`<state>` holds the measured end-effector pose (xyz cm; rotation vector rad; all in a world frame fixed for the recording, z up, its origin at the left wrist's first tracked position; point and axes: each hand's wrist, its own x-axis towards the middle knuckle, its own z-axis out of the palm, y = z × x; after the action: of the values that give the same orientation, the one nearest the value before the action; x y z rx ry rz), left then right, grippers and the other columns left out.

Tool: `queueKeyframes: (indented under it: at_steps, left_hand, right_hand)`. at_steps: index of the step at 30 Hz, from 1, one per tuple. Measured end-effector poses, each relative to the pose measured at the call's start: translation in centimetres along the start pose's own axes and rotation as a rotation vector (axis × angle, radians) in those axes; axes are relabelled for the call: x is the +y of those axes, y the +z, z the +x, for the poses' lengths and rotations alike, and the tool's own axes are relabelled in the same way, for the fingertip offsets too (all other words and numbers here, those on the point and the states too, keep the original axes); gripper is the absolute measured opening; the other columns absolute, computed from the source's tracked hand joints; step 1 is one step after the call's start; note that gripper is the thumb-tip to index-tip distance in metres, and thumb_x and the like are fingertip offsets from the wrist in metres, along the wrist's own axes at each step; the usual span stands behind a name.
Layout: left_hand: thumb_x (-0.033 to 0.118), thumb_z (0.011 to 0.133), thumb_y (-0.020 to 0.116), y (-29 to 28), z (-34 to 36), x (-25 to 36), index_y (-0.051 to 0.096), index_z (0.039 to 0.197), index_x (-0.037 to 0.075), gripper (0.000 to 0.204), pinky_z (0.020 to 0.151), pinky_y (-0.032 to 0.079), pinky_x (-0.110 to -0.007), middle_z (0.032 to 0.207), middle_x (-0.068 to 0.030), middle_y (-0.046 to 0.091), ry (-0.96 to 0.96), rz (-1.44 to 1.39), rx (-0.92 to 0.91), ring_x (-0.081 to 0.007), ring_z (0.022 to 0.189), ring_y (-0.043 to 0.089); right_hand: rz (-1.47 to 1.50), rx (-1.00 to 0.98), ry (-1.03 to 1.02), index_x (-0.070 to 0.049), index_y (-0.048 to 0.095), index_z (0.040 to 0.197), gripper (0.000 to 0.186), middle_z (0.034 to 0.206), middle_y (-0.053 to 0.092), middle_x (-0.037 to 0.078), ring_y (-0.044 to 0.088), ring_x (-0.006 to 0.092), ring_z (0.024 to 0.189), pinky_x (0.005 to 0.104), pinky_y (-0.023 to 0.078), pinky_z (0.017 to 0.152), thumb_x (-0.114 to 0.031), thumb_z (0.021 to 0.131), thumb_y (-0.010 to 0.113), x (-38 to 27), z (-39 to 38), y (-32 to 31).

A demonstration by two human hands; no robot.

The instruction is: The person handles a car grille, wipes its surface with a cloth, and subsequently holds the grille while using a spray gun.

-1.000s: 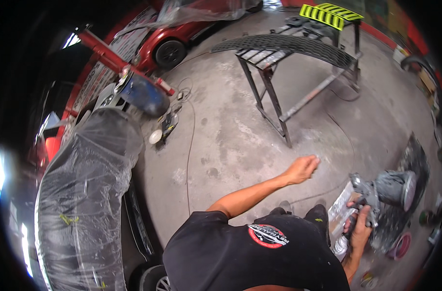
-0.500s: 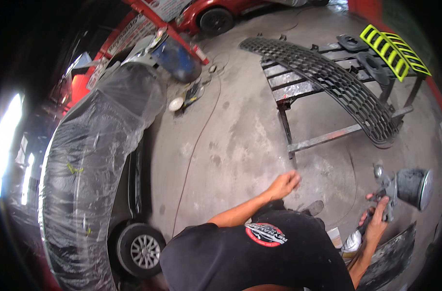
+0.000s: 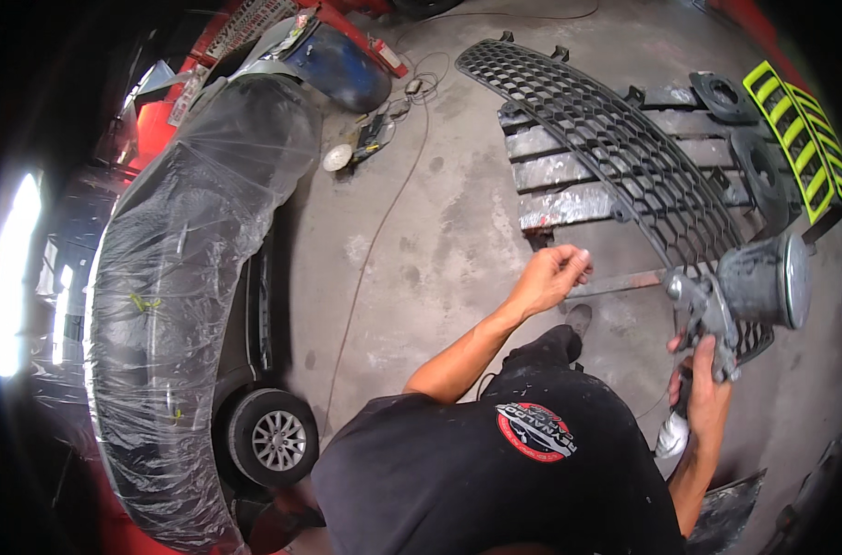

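My right hand (image 3: 706, 365) grips a grey spray gun (image 3: 703, 305) with a large cup (image 3: 758, 285); its hose connection is wrapped in whitish material (image 3: 672, 435). My left hand (image 3: 559, 273) is closed, fingertips pinched, at the near edge of a metal stand (image 3: 561, 145); whether it holds anything is unclear. A long black honeycomb grille (image 3: 601, 129) lies across the stand, its lower end behind the gun. Two dark round-holed parts (image 3: 754, 176) and a bright yellow slatted part (image 3: 791, 139) lie at the stand's right end.
A car under plastic sheeting (image 3: 162, 305), with a silver wheel (image 3: 268, 435), stands along my left. A blue tank (image 3: 338, 69) is at the back left, near tools and coiled cable (image 3: 416, 88). A thin hose runs along the concrete floor (image 3: 421, 231). A dark panel (image 3: 731, 513) lies lower right.
The view has moved in closer to the stand and tilted down. Both hands have risen, bringing the spray gun in front of the grille's near end.
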<state>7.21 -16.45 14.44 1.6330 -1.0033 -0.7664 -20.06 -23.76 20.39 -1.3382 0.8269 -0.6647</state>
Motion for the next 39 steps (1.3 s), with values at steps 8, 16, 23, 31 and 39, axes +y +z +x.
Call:
queueKeyframes:
  at_steps: [8,16,23,31,39]
  left_hand:
    - [0.026,0.092,0.056,5.4,2.6,-0.6,0.05,0.114,-0.002,0.036,0.072,0.05,-0.025,0.092,-0.0077,0.062,-0.093,-0.361,-0.173,-0.0124,0.08,0.06]
    - [0.01,0.089,0.059,6.0,2.0,-1.2,0.051,0.11,-0.003,0.026,0.075,0.05,-0.026,0.092,-0.0063,0.06,-0.061,-0.358,-0.131,-0.0123,0.083,0.059]
    - [0.012,0.096,0.047,5.4,1.3,-0.8,0.05,0.115,-0.004,0.025,0.077,0.051,-0.027,0.096,-0.0106,0.061,-0.083,-0.467,-0.023,-0.0144,0.084,0.06]
    - [0.021,0.098,0.042,3.8,1.3,-0.3,0.051,0.115,-0.003,0.031,0.074,0.05,-0.026,0.096,-0.0086,0.06,-0.067,-0.569,0.017,-0.0126,0.082,0.058]
    - [0.015,0.088,0.061,-0.1,-3.9,4.6,0.06,0.107,0.0,0.024,0.064,0.049,-0.026,0.084,-0.0097,0.064,0.051,0.375,0.446,-0.015,0.07,0.062]
  right_hand:
    - [-0.036,0.051,-0.029,0.0,0.058,0.089,0.042,0.063,0.056,0.003,0.044,0.0077,0.042,0.0238,0.034,0.039,-0.041,0.093,0.049,0.3,-1.2,0.1]
    - [-0.22,0.012,-0.063,-0.002,0.057,0.085,0.042,0.053,0.046,0.0,0.044,0.0075,0.041,0.0231,0.033,0.038,-0.043,0.09,0.055,-0.3,3.3,3.1]
    - [-0.343,-0.028,-0.28,-0.003,0.054,0.077,0.047,0.048,0.042,-0.001,0.044,0.0078,0.038,0.023,0.033,0.036,-0.049,0.089,0.054,0.2,4.6,3.1]
    - [-0.339,-0.106,-0.226,-0.003,0.055,0.075,0.048,0.048,0.044,-0.001,0.044,0.0078,0.038,0.0231,0.033,0.036,-0.05,0.088,0.054,-0.8,4.8,3.1]
    - [-0.186,-0.007,-0.131,-0.002,0.058,0.079,0.048,0.049,0.046,0.0,0.042,0.007,0.038,0.0222,0.033,0.037,-0.049,0.09,0.052,-1.1,3.9,3.5]
